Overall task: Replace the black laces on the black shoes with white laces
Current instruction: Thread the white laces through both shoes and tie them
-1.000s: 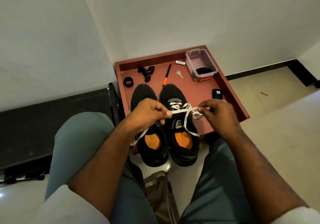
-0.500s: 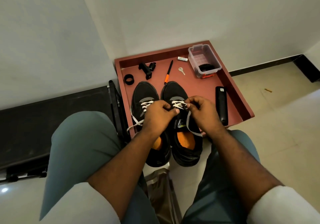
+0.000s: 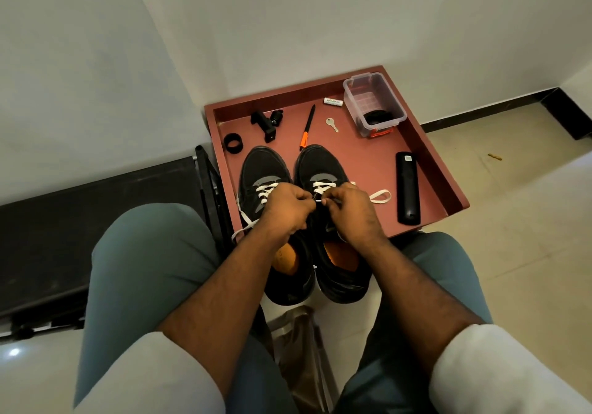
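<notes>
Between both hands' (image 3: 320, 203) grip, white lace (image 3: 317, 201)

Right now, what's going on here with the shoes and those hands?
A seated person is lacing the right shoe on the red tray. The left hand and right hand each pinch the white lace over its eyelets, and a loop trails toward the black remote. The left shoe already carries white lacing, its loose ends hanging off the tray's edge.

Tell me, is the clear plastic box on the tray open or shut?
Open. The clear plastic box on the tray has no lid on top, and a dark thing lies inside; what it is cannot be told.
</notes>
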Tool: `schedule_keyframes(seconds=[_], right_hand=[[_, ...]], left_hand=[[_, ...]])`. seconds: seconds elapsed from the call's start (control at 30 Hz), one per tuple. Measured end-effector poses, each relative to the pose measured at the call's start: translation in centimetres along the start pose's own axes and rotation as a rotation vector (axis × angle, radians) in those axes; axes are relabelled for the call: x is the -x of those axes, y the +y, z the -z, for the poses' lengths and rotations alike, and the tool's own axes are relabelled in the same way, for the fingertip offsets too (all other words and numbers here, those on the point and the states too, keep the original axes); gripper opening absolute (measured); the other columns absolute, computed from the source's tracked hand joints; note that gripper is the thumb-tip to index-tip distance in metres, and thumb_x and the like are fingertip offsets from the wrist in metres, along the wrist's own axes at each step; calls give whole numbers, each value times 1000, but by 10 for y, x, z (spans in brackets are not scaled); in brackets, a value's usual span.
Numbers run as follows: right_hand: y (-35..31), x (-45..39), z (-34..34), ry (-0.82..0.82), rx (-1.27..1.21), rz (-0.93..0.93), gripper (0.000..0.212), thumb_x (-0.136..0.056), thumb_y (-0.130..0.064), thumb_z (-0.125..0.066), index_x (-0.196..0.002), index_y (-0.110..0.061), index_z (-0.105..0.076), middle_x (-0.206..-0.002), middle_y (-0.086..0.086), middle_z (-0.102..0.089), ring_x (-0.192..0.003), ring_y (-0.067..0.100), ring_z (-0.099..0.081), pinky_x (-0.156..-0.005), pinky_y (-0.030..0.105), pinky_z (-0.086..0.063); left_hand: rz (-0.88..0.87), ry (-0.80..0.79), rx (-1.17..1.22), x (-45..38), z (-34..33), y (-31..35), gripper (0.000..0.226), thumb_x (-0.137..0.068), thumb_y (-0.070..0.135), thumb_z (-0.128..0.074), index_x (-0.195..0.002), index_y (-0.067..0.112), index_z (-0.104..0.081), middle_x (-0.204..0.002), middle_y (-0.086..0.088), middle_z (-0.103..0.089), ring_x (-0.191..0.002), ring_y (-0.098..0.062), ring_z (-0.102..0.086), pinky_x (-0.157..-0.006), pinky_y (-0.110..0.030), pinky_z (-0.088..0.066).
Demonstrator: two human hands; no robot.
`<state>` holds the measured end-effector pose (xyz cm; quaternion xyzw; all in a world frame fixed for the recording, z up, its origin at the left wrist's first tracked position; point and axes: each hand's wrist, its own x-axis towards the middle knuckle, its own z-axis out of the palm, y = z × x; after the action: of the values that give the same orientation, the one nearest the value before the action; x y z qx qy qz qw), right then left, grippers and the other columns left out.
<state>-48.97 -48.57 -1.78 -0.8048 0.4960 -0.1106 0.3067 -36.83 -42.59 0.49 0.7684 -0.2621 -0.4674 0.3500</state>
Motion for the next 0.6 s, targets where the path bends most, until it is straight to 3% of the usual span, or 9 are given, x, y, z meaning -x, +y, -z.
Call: schedule_keyframes(seconds=[0.07, 0.17, 0.3, 0.47, 0.6], right_hand=[[-1, 0, -3, 26, -63, -23, 12, -90, -12, -62, -92, -12, -74, -89, 1, -61, -90, 19, -58, -80, 33, -48], [-4, 3, -5, 46, -211, -82, 14, -90, -10, -61, -83, -14, -72, -77, -6, -63, -78, 13, -62, -70, 25, -48], [-5, 2, -9, -9, -306, -136, 21, -91, -13, -60, -75, -23, -69, -75, -3, -70, -75, 17, -66, -72, 33, -54], [3, -1, -8, -41, -371, -142, 12, -89, -17, -64, -86, -19, -76, -82, -5, -74, -82, 14, -69, -81, 42, -55], [8, 2, -11, -53, -296, -111, 21, -82, -28, -62, -98, -27, -75, -93, -12, -74, -94, 11, -67, -89, 45, -52]], left_hand=[[8, -13, 40, -1, 0, 0, 18, -88, 0, -60, -75, 10, -66, -79, -20, -62, -67, -29, -58, -73, -55, -56], [14, -33, 67, 1, 0, 2, 13, -87, -2, -60, -79, 6, -66, -79, -18, -60, -67, -27, -55, -73, -46, -55], [30, -31, 120, 5, 1, 3, 17, -90, 3, -62, -76, 12, -65, -84, -21, -64, -71, -28, -61, -76, -46, -58], [-53, 125, 31, 6, -9, 2, 12, -92, 14, -65, -80, 12, -66, -79, -15, -69, -65, -27, -68, -54, -35, -60], [-44, 227, 56, 7, -14, 2, 19, -96, 7, -52, -82, 16, -60, -78, -11, -65, -54, -20, -64, -42, -27, -52]])
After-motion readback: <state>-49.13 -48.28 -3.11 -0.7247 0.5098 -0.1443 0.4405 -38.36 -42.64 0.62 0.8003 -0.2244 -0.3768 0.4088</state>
